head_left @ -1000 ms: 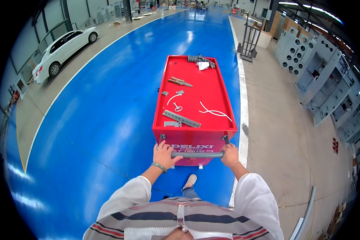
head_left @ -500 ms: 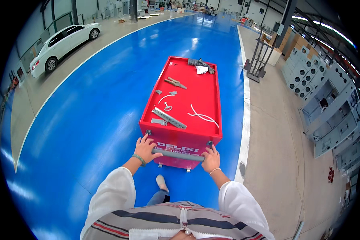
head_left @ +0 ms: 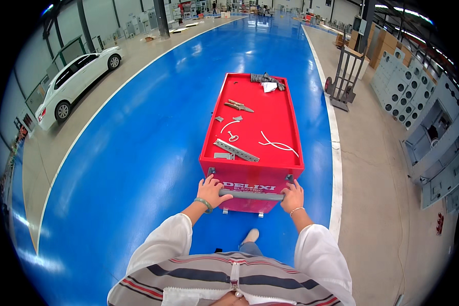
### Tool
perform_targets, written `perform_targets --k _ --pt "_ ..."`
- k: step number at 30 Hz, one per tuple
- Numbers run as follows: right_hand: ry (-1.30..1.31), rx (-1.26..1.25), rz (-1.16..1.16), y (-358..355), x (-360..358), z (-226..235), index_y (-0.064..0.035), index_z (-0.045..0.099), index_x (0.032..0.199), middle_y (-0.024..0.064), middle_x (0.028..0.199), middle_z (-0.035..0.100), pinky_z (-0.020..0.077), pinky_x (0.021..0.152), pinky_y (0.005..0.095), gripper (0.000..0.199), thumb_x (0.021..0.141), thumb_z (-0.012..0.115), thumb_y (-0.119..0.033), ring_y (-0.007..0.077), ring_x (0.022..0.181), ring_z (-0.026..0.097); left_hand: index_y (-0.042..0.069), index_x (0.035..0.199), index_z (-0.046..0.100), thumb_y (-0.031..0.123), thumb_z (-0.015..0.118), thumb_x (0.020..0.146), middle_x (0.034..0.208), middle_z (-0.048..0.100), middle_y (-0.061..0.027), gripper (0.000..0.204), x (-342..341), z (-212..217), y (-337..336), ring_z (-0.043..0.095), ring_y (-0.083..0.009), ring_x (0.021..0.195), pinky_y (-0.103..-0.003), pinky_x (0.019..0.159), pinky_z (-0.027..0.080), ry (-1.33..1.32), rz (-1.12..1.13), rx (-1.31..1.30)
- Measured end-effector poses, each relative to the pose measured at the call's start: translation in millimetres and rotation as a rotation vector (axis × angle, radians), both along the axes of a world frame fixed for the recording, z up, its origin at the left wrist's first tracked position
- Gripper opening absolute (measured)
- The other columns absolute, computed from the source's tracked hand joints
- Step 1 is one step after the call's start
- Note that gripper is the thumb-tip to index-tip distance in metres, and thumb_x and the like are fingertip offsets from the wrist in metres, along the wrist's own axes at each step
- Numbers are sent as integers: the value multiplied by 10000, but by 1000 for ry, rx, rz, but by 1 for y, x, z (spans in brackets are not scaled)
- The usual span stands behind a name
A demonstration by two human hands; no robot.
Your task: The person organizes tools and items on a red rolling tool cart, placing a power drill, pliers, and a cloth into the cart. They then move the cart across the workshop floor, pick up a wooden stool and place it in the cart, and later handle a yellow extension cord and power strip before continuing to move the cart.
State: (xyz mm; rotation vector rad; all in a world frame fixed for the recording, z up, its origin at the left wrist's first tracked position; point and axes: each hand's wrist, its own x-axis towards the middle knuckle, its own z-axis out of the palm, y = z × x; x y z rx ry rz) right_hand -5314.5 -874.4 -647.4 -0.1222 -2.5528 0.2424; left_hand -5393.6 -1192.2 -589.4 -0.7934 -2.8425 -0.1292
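Note:
A red tool cart point(head_left: 260, 115) stands right in front of me, its tray top rimmed all round. My left hand point(head_left: 210, 190) wraps the left end of its grey push handle point(head_left: 252, 195), and my right hand point(head_left: 292, 197) grips the right end. In the tray lie pliers point(head_left: 238, 105), a slotted metal rail point(head_left: 236, 150), a small key-like piece point(head_left: 233, 136), a few small grey pieces and white strips point(head_left: 279, 144). Dark grey gloves point(head_left: 266, 80) and a crumpled white piece point(head_left: 269, 87) rest at the far end.
Blue floor point(head_left: 137, 137) surrounds the cart, bordered by a white line point(head_left: 336, 178) close on its right. A hand truck point(head_left: 343, 81) stands beyond that line, with grey metal cabinets point(head_left: 433, 137) farther right. A white car point(head_left: 79, 81) is parked at the left.
In the picture, the cart and both hands have shifted to the right. A different foot shows below the cart, now farther right. Both hands keep their grip on the handle.

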Motion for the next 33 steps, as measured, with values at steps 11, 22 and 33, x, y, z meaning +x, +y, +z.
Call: perform_targets --k 11,22,33 --pt "-25 -150 23 8 -44 -27 -146 692 813 97 1189 576 308 1028 443 215 605 712 -95 333 1259 385 129 1158 602 651 510 786 1319 459 -108 647 -42 -8 9 233 -323 1347 -542 1079 154 43 -1 -65" --pt "72 -124 41 26 -69 -43 -160 692 857 105 1216 550 304 1032 447 271 595 719 -96 332 1276 357 127 1078 630 597 572 772 1238 513 -105 563 -59 -31 20 295 -323 1309 -512 1048 222 180 -50 -32" --pt "54 -109 33 40 -86 -49 -151 681 787 93 1163 576 328 1001 452 163 646 655 -73 338 1244 389 128 1100 620 594 573 781 1275 484 -117 568 -61 -26 41 255 -336 1327 -534 1072 180 207 22 -32"
